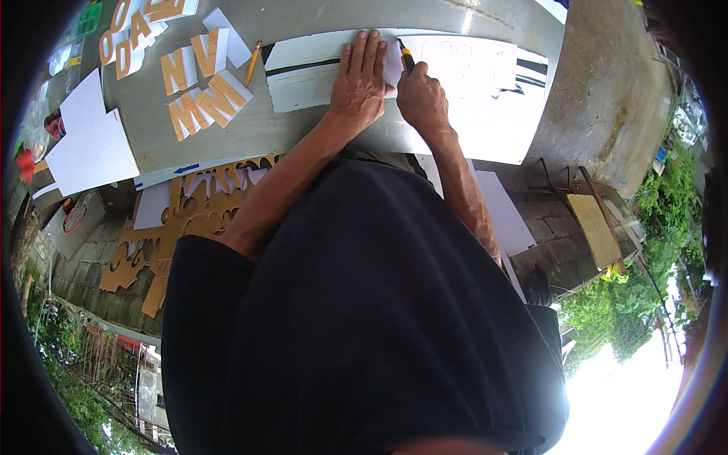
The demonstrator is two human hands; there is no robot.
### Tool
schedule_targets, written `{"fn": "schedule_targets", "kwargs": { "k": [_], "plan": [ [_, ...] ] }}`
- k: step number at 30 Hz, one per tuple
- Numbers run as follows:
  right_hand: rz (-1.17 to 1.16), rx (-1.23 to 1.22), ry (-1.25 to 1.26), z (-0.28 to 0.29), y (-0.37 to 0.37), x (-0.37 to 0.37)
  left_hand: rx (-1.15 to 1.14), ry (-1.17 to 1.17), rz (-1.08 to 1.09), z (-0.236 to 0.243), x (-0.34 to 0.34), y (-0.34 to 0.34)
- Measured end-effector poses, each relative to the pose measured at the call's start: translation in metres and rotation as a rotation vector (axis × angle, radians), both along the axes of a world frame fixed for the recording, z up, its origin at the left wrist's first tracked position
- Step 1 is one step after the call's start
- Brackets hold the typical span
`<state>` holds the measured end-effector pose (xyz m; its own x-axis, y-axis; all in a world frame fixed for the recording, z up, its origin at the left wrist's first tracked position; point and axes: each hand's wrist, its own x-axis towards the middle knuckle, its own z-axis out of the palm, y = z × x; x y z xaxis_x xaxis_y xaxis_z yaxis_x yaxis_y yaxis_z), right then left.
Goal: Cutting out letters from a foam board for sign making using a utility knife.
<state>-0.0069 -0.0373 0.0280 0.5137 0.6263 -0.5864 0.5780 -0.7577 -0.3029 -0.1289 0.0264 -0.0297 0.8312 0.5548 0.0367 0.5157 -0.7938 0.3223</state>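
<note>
My left hand (359, 82) lies flat on a white board (303, 54), its fingers stretched out toward the far edge. Just to its right, my right hand (425, 98) grips a yellow and black utility knife (407, 58). The knife points away from me, its tip on or just above the white sheet near the far edge; I cannot tell whether it touches. Dark streaks mark the board at its left end and right side, and glare washes out much of the right part. A yellow pencil (253, 64) lies left of the board.
Cut-out letters (179, 72) with brown faces and white sides lie at the left of the grey table (250, 136). A white sheet (91, 144) overhangs its left edge. Below are cut brown board scraps (182, 216). A wooden-backed chair (594, 227) stands at the right.
</note>
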Motion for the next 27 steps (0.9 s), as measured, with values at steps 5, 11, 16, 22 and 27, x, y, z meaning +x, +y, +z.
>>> {"fn": "schedule_targets", "kwargs": {
  "k": [5, 11, 16, 22, 27],
  "plan": [
    [0.015, -0.002, -0.023, 0.002, -0.005, -0.002, -0.053, -0.052, 0.006, -0.001, -0.001, 0.0],
    [-0.001, -0.03, 0.0, 0.006, -0.019, -0.008, -0.063, -0.048, -0.002, -0.002, -0.001, 0.0],
    [-0.009, -0.018, -0.016, 0.007, -0.026, -0.01, -0.064, -0.029, -0.01, -0.002, -0.001, -0.001],
    [-0.014, -0.045, -0.012, 0.009, -0.042, -0.017, -0.08, -0.043, -0.003, -0.004, -0.002, -0.001],
    [-0.031, -0.076, 0.003, 0.014, -0.054, -0.022, -0.07, -0.046, -0.008, -0.006, -0.002, -0.002]
  ]
}}
